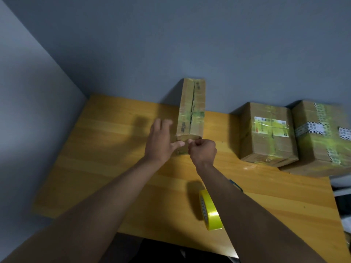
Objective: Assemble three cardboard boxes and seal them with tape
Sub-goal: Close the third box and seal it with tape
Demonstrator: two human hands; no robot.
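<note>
A long narrow cardboard box [191, 107] with old yellow-green tape lies on the wooden table [114, 168], its top seam slightly split. My left hand [161, 143] rests with straight fingers against the box's near left side, thumb pointing at the near end. My right hand [203, 150] is curled at the box's near end, its fingertips pinching something small there, perhaps a tape end; I cannot see it clearly. A yellow tape roll [209, 211] stands on edge near the table's front, beside my right forearm.
Two taped cardboard boxes stand at the right: one with a shipping label [269, 133] and a larger one [322, 137] at the table's right edge. A small dark object [236, 185] peeks out behind my right forearm. Grey walls close the back and left.
</note>
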